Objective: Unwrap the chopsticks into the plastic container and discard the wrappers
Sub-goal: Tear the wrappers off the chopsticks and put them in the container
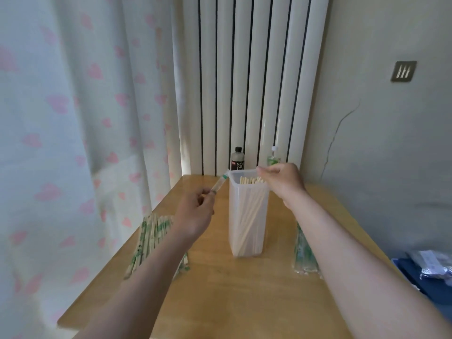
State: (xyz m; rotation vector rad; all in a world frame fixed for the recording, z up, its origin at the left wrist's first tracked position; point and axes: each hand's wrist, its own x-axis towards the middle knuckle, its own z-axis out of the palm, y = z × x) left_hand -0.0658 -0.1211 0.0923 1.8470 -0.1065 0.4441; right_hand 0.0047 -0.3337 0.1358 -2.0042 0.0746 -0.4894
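- The left hand (pixel 195 211) pinches the near end of a wrapper (pixel 218 185) between thumb and curled fingers. The wrapper's long axis runs up and to the right, and its green-banded far end points at the left rim of the plastic container (pixel 247 223), almost touching it.
- The wrapper looks clear and limp. I cannot tell whether a stick remains inside.
- The right hand (pixel 281 179) sits at the container's top right rim with its fingers bunched together. Whether they pinch a stick, the rim or nothing, I cannot tell.
- The unwrapped chopsticks (pixel 249 180) stand nearly upright in the container, leaning slightly, with their ends level with the rim.
- The discarded wrappers (pixel 303 255) lie on the tabletop (pixel 232 289) right of the container, partly under the right forearm, long axis running away from the person. Discarding likely means carrying the held wrapper across, past the container.
- The wrapped chopsticks (pixel 151 238) lie left of the container, just beside the left forearm, so the left hand is nearer for the next one.
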